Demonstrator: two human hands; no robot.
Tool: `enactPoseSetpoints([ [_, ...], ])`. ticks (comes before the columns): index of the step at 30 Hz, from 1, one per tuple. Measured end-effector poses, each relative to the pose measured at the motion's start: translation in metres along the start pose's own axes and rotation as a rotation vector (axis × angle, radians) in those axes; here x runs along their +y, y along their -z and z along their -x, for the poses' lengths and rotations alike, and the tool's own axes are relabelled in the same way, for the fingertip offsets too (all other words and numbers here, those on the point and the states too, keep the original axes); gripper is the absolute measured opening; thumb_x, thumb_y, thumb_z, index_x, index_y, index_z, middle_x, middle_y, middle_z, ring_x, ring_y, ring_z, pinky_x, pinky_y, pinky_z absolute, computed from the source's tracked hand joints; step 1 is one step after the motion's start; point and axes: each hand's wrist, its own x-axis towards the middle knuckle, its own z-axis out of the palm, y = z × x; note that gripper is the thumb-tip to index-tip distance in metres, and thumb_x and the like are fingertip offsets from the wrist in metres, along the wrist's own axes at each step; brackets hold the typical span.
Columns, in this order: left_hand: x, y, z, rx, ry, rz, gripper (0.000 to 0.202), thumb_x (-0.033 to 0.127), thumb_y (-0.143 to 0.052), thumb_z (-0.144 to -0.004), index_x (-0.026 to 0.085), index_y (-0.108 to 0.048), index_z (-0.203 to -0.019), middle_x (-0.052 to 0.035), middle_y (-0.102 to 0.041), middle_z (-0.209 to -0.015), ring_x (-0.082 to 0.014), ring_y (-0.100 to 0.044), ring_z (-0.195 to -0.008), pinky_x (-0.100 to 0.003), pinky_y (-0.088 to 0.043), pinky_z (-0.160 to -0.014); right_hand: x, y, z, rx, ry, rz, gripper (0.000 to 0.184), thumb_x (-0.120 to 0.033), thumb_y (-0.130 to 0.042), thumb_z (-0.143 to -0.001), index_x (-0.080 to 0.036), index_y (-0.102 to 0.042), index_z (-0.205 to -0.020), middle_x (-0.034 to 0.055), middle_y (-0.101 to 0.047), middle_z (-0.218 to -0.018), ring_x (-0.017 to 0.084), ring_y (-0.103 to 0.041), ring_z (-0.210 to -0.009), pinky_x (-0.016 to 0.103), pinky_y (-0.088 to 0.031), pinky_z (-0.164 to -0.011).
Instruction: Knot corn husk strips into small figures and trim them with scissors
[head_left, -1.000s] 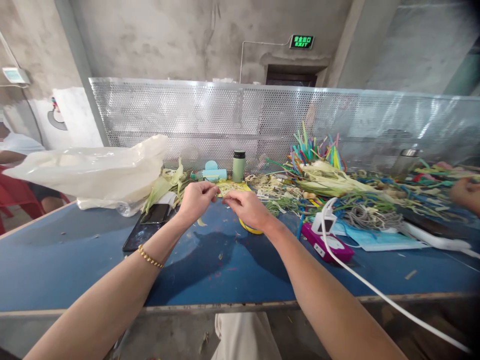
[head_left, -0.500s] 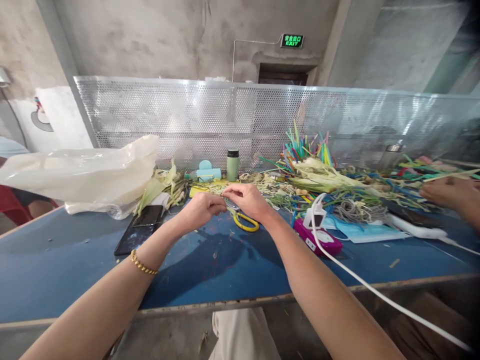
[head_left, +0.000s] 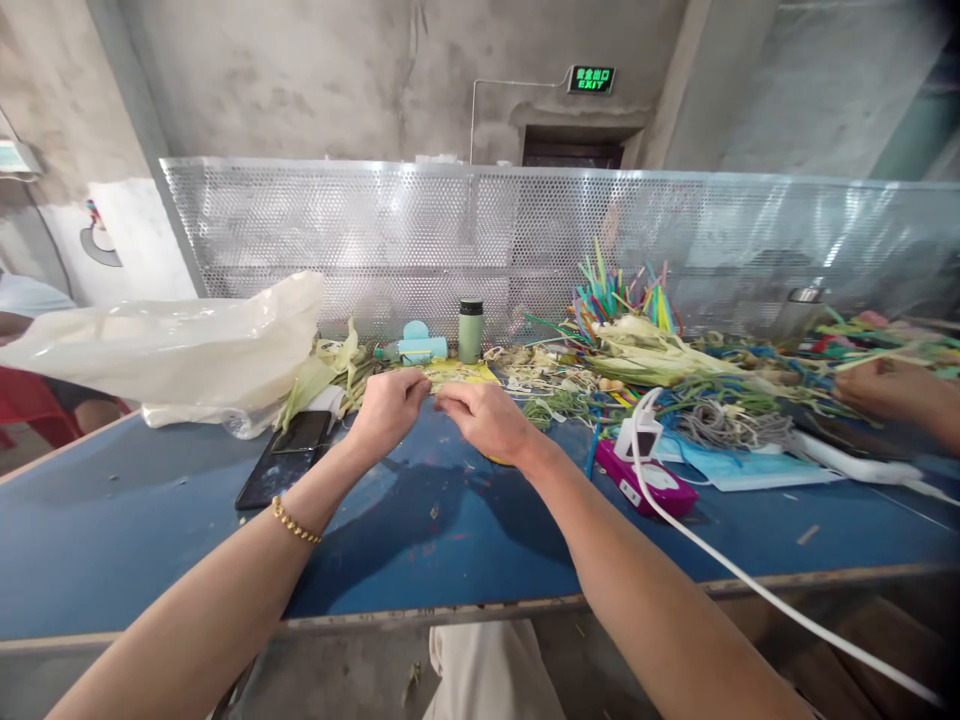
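Observation:
My left hand point(head_left: 386, 407) and my right hand point(head_left: 484, 417) meet above the blue table point(head_left: 135, 520), fingertips pinched together. Both are closed on something small and thin between them that I cannot make out. A gold bracelet point(head_left: 295, 521) circles my left wrist. Yellow-handled scissors lie mostly hidden under my right hand. Just beyond my fingers lies a yellow sheet point(head_left: 461, 372) with bits of corn husk on it.
A black phone point(head_left: 287, 456) lies left of my hands, beside a large white plastic bag point(head_left: 172, 345). A pink device with a white charger cable point(head_left: 649, 480) lies to the right. Husks and coloured strips point(head_left: 637, 345) are heaped behind. Another person's hand point(head_left: 892, 392) works at far right. A green bottle point(head_left: 470, 331) stands by the mesh screen.
My hands have drawn slightly back toward me and now cover the yellow scissors seen beside my right hand half a second ago. The other person's hand has shifted a little.

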Motion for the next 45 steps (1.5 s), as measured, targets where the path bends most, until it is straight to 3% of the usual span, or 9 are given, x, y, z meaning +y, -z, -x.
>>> enactPoseSetpoints([
  [6, 0.001, 0.0, 0.001, -0.243, -0.211, -0.15, 0.026, 0.015, -0.046, -0.087, 0.015, -0.067, -0.073, -0.0093, -0.066, -0.072, -0.0179, -0.058, -0.068, -0.027, -0.038, -0.063, 0.004, 0.008, -0.001, 0.07, 0.0, 0.156, 0.021, -0.018, -0.051, -0.092, -0.017, -0.071, -0.085, 0.0065, -0.071, -0.079, 0.016, -0.06, -0.071, 0.026, -0.035, -0.066],
  [12, 0.014, 0.008, 0.0, -0.407, -0.123, 0.278, 0.021, 0.024, -0.054, -0.085, 0.017, -0.07, -0.074, -0.0032, -0.066, -0.066, -0.0138, -0.057, -0.062, -0.024, -0.041, -0.061, 0.028, 0.013, -0.004, 0.065, -0.111, -0.163, 0.019, -0.026, -0.061, -0.087, -0.015, -0.072, -0.077, 0.0014, -0.066, -0.068, 0.012, -0.053, -0.063, 0.023, -0.034, -0.06],
  [17, 0.015, 0.013, -0.002, -0.231, 0.058, 0.413, 0.024, 0.03, -0.055, -0.084, 0.014, -0.068, -0.071, -0.0007, -0.058, -0.06, -0.0117, -0.048, -0.057, -0.023, -0.035, -0.055, 0.028, 0.001, -0.006, -0.047, -0.097, -0.3, 0.019, -0.02, -0.058, -0.086, -0.014, -0.07, -0.072, -0.0009, -0.062, -0.063, 0.012, -0.052, -0.061, 0.022, -0.035, -0.059],
  [20, 0.009, 0.009, -0.003, -0.096, 0.126, 0.239, 0.025, 0.025, -0.053, -0.084, 0.015, -0.06, -0.062, 0.001, -0.052, -0.056, -0.0107, -0.042, -0.054, -0.024, -0.03, -0.053, 0.016, -0.004, -0.005, -0.052, -0.041, -0.182, 0.02, -0.012, -0.056, -0.085, -0.015, -0.069, -0.07, -0.0009, -0.061, -0.062, 0.011, -0.05, -0.059, 0.023, -0.034, -0.06],
  [23, 0.003, 0.004, -0.002, -0.051, 0.041, 0.011, 0.028, 0.019, -0.05, -0.085, 0.016, -0.054, -0.057, -0.0002, -0.05, -0.055, -0.0121, -0.043, -0.056, -0.025, -0.03, -0.056, 0.005, -0.004, -0.001, -0.015, -0.004, -0.01, 0.021, -0.015, -0.053, -0.089, -0.016, -0.068, -0.074, 0.0017, -0.064, -0.065, 0.012, -0.05, -0.06, 0.024, -0.032, -0.06],
  [29, 0.006, 0.001, 0.001, -0.323, -0.217, -0.136, 0.025, 0.013, -0.046, -0.084, 0.015, -0.064, -0.067, -0.0087, -0.064, -0.072, -0.0172, -0.055, -0.067, -0.028, -0.037, -0.063, 0.007, 0.006, -0.001, 0.058, 0.006, 0.12, 0.021, -0.017, -0.052, -0.09, -0.016, -0.069, -0.078, 0.0043, -0.066, -0.07, 0.014, -0.053, -0.065, 0.026, -0.032, -0.063],
  [35, 0.018, 0.017, -0.002, -0.544, -0.078, 0.424, 0.02, 0.026, -0.056, -0.083, 0.016, -0.069, -0.073, -0.0036, -0.065, -0.068, -0.0134, -0.054, -0.063, -0.024, -0.041, -0.06, 0.022, 0.016, -0.004, -0.034, -0.098, -0.293, 0.021, -0.027, -0.059, -0.086, -0.015, -0.071, -0.074, 0.001, -0.064, -0.068, 0.012, -0.051, -0.064, 0.023, -0.036, -0.061],
  [40, 0.01, 0.017, -0.005, -0.33, 0.138, 0.679, 0.027, 0.037, -0.06, -0.082, 0.013, -0.067, -0.071, -0.0001, -0.053, -0.057, -0.0104, -0.043, -0.055, -0.023, -0.033, -0.052, 0.022, 0.01, -0.005, -0.125, -0.071, -0.383, 0.023, -0.031, -0.059, -0.086, -0.015, -0.071, -0.075, 0.0008, -0.065, -0.07, 0.013, -0.053, -0.065, 0.024, -0.039, -0.062],
  [45, 0.004, 0.004, -0.003, -0.124, 0.202, 0.351, 0.026, 0.027, -0.055, -0.081, 0.016, -0.057, -0.058, 0.0022, -0.045, -0.051, -0.0104, -0.037, -0.052, -0.025, -0.028, -0.052, 0.008, 0.001, -0.002, -0.086, 0.028, -0.112, 0.022, -0.012, -0.052, -0.085, -0.015, -0.067, -0.069, 0.001, -0.062, -0.065, 0.012, -0.053, -0.064, 0.024, -0.036, -0.063],
])
